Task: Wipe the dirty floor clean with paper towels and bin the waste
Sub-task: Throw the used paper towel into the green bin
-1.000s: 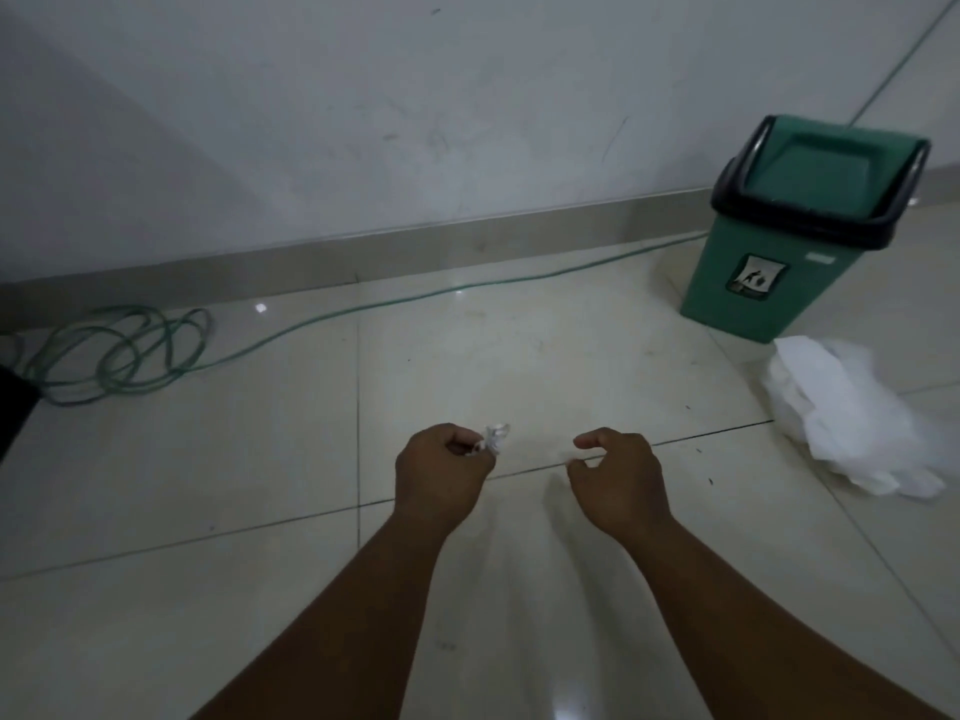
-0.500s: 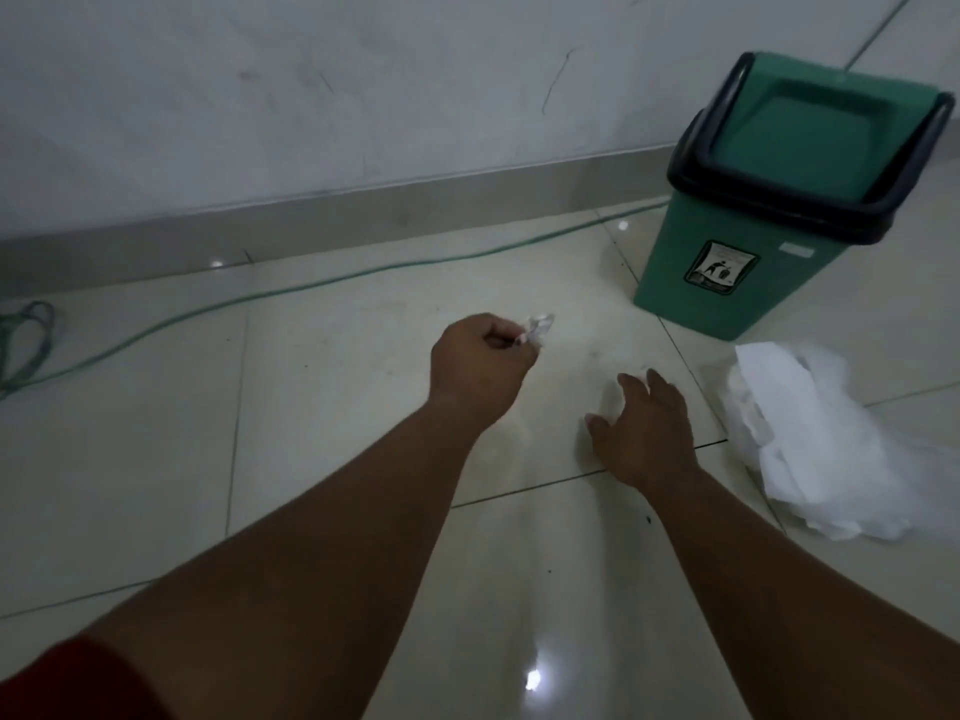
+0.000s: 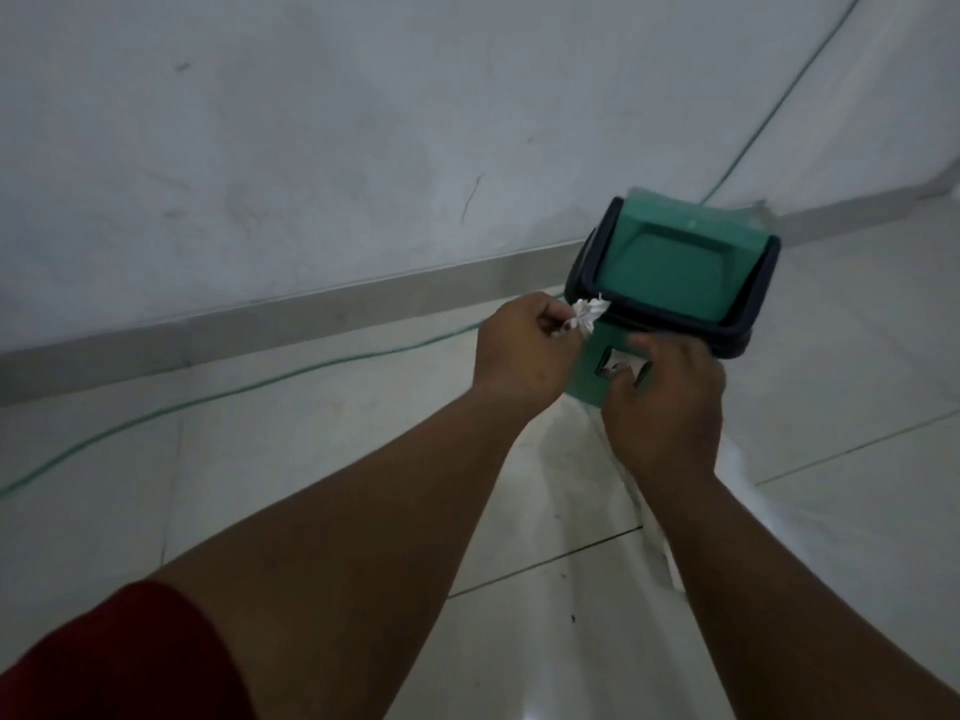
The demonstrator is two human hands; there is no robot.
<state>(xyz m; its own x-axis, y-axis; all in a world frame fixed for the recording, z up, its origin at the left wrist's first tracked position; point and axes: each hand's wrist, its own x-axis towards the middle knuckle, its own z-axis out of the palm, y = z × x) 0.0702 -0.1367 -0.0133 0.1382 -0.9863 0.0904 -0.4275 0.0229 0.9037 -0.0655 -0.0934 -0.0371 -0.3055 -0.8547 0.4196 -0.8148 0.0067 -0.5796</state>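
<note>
A green bin [image 3: 670, 267] with a dark rim and a swing lid stands against the wall. My left hand [image 3: 524, 350] pinches a small crumpled white paper towel [image 3: 744, 313], held right at the bin's front left rim. My right hand [image 3: 667, 407] is in front of the bin's body, just below the rim, with its fingers curled; whether it touches the bin I cannot tell. White paper or plastic [image 3: 737, 470] on the floor shows beside and behind my right forearm, mostly hidden.
A thin green hose [image 3: 218, 394] runs along the tiled floor [image 3: 311, 459] by the grey skirting and climbs the wall behind the bin. The pale wall [image 3: 311, 148] is close ahead.
Both hands have moved up and right to the bin. The left hand carried the paper wad to the rim. The view has swung toward the bin.
</note>
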